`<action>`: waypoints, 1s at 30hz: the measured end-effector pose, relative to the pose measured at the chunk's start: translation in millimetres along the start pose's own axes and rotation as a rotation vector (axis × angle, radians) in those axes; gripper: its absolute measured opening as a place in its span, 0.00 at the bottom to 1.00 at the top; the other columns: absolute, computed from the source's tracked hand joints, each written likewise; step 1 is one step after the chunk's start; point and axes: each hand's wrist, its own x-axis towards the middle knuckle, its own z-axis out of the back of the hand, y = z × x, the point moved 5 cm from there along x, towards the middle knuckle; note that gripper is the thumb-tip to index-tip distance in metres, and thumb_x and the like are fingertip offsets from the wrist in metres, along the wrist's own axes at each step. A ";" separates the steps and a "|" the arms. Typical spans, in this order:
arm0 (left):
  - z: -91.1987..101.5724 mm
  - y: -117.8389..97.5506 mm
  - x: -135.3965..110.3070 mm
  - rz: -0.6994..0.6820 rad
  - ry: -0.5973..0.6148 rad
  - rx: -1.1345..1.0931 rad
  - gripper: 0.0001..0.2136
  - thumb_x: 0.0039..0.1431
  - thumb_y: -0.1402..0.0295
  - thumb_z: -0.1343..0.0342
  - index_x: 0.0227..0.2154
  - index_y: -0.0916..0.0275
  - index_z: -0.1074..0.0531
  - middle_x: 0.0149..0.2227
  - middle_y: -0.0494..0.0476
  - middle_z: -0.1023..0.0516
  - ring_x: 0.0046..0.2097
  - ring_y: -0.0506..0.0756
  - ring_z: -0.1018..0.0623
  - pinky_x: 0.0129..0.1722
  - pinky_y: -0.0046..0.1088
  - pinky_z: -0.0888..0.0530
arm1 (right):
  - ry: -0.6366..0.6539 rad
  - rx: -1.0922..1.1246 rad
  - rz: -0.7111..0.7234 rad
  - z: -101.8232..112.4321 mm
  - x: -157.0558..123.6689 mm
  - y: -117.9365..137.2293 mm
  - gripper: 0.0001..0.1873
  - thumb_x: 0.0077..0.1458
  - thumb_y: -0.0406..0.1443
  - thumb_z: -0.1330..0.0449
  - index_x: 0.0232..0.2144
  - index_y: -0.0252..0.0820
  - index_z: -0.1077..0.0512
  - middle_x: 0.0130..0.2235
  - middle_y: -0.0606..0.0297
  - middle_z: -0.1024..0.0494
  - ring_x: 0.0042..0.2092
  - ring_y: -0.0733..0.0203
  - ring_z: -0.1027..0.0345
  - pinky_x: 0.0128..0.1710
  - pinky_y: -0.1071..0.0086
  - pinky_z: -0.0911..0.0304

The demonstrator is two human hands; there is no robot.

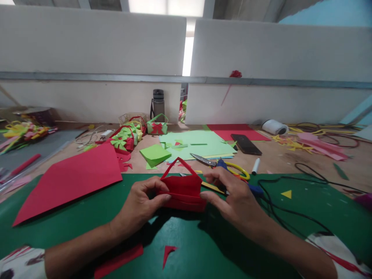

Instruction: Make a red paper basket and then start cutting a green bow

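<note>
A small red paper handbag [181, 184] with a strip handle arching over its top is held above the green cutting mat [110, 205]. At its left end, my left hand [142, 201] pinches the paper between thumb and fingers. My right hand [232, 197] is at the other end, its thumb tip at the bag's right corner. Its curled index finger stays apart from the thumb, with a gap between them. Behind the right hand lie scissors with yellow handles [236, 170] and a blue tool [255, 190], partly hidden by it.
Red card [78, 174] lies left, a red offcut [168, 254] in front. Behind are green sheets [200, 139], a finished green paper bag [157, 127], a bottle [158, 102] and a phone [246, 143]. A black cable [290, 209] crosses the mat at right, near a marker [256, 166].
</note>
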 end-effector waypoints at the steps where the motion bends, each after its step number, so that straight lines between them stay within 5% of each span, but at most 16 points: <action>1: 0.0 0.0 -0.1 -0.003 -0.006 0.002 0.05 0.48 0.69 0.43 0.23 0.65 0.29 0.26 0.52 0.27 0.29 0.51 0.29 0.30 0.23 0.33 | -0.025 0.000 0.012 0.3 0.9 0.8 0.15 0.51 0.33 0.41 0.44 0.42 0.34 0.39 0.62 0.26 0.38 0.59 0.31 0.37 0.67 0.34; 4: -0.2 1.3 -0.3 -0.016 -0.018 -0.013 0.05 0.47 0.69 0.42 0.23 0.65 0.28 0.26 0.53 0.26 0.30 0.51 0.28 0.30 0.24 0.32 | -0.028 0.031 -0.002 -3.0 3.4 0.0 0.22 0.51 0.33 0.41 0.50 0.43 0.37 0.48 0.59 0.28 0.46 0.56 0.32 0.43 0.63 0.34; 9: 2.7 3.6 -1.9 -0.026 -0.100 -0.068 0.05 0.46 0.70 0.40 0.28 0.64 0.25 0.31 0.53 0.22 0.33 0.52 0.25 0.33 0.23 0.29 | 0.039 0.152 -0.106 -13.2 5.0 -5.4 0.21 0.50 0.33 0.39 0.48 0.46 0.34 0.48 0.62 0.26 0.49 0.56 0.33 0.49 0.59 0.37; 12: 1.6 2.6 -4.1 0.014 -0.102 -0.200 0.16 0.47 0.68 0.40 0.42 0.63 0.26 0.38 0.56 0.21 0.37 0.54 0.24 0.36 0.27 0.27 | 0.068 0.230 -0.159 -18.8 6.0 -7.5 0.25 0.48 0.32 0.39 0.50 0.46 0.35 0.49 0.61 0.27 0.48 0.56 0.32 0.49 0.59 0.37; 15: -1.1 0.3 -6.7 0.083 -0.093 -0.321 0.32 0.48 0.69 0.40 0.57 0.62 0.40 0.37 0.55 0.21 0.35 0.54 0.23 0.34 0.29 0.26 | 0.106 0.295 -0.222 -23.8 6.8 -8.4 0.26 0.49 0.30 0.40 0.51 0.46 0.36 0.46 0.63 0.25 0.46 0.58 0.31 0.46 0.61 0.36; 17: -2.6 -0.8 -7.9 0.128 -0.098 -0.385 0.37 0.47 0.70 0.40 0.60 0.62 0.47 0.35 0.54 0.21 0.34 0.53 0.23 0.34 0.28 0.26 | 0.130 0.315 -0.262 -26.4 6.5 -8.2 0.26 0.48 0.29 0.40 0.51 0.46 0.36 0.42 0.65 0.24 0.43 0.58 0.30 0.45 0.62 0.36; 20: -5.4 -1.7 -8.2 0.181 -0.085 -0.475 0.34 0.45 0.71 0.38 0.57 0.64 0.41 0.38 0.56 0.21 0.36 0.54 0.23 0.36 0.27 0.26 | 0.155 0.337 -0.275 -28.8 5.0 -5.5 0.26 0.47 0.29 0.40 0.50 0.48 0.35 0.44 0.65 0.24 0.43 0.58 0.30 0.44 0.62 0.36; 24: -7.7 -1.6 -9.2 0.239 -0.058 -0.530 0.25 0.42 0.71 0.36 0.46 0.67 0.32 0.38 0.59 0.21 0.36 0.54 0.22 0.35 0.26 0.26 | 0.139 0.223 -0.169 -27.4 3.5 0.8 0.14 0.49 0.29 0.40 0.40 0.45 0.29 0.43 0.64 0.25 0.46 0.55 0.34 0.52 0.55 0.46; 30: -8.8 -1.8 -12.0 0.256 0.001 -0.553 0.29 0.46 0.70 0.39 0.54 0.62 0.37 0.37 0.57 0.20 0.35 0.55 0.22 0.35 0.30 0.26 | 0.005 0.099 0.179 -23.0 2.8 11.9 0.05 0.54 0.28 0.43 0.30 0.42 0.31 0.30 0.69 0.26 0.35 0.60 0.32 0.51 0.55 0.51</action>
